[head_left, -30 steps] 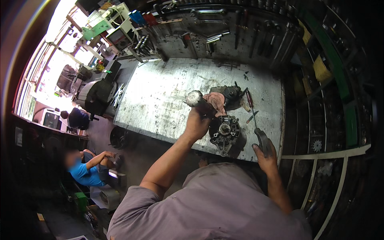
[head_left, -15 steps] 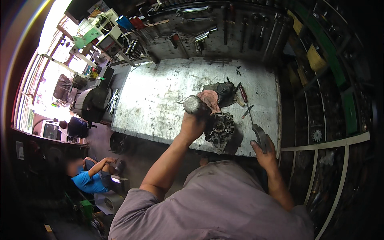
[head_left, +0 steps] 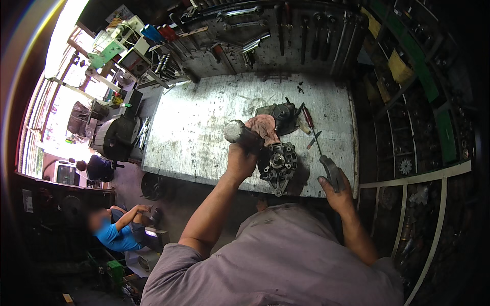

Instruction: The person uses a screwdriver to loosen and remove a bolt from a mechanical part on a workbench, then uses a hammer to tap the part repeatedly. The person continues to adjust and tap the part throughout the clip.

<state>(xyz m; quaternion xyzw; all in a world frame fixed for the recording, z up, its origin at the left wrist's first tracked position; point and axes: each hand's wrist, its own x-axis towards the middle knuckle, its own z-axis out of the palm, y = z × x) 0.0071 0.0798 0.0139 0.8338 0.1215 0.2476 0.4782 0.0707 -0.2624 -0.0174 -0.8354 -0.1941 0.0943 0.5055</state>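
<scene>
My left hand [head_left: 241, 162] is wrapped round a dark cylindrical metal part with a pale round end [head_left: 235, 131], raised over the bench. Just right of it lies a dirty pink rag [head_left: 262, 127]. Beside that hand, near the bench's front edge, an open metal housing with bolt holes and a round centre [head_left: 278, 166] rests. Behind it is a dark machine part [head_left: 284, 115]. My right hand [head_left: 339, 193] grips a dark grey curved piece [head_left: 332, 172] at the front right. A red-handled screwdriver [head_left: 308, 117] points its thin shaft toward that piece; whether they touch I cannot tell.
The worn pale workbench [head_left: 199, 112] has a small blade-like tool [head_left: 314, 141] on it. Wrenches [head_left: 244, 23] hang on the back board. Shelves [head_left: 416, 178] line the right. At lower left sits a person in a blue shirt [head_left: 115, 235]; a dark machine [head_left: 116, 133] stands left.
My left hand and the cylindrical part have shifted slightly left, its pale end tilting further left and up. My right hand keeps its grip on the grey piece. The whole view has moved a little.
</scene>
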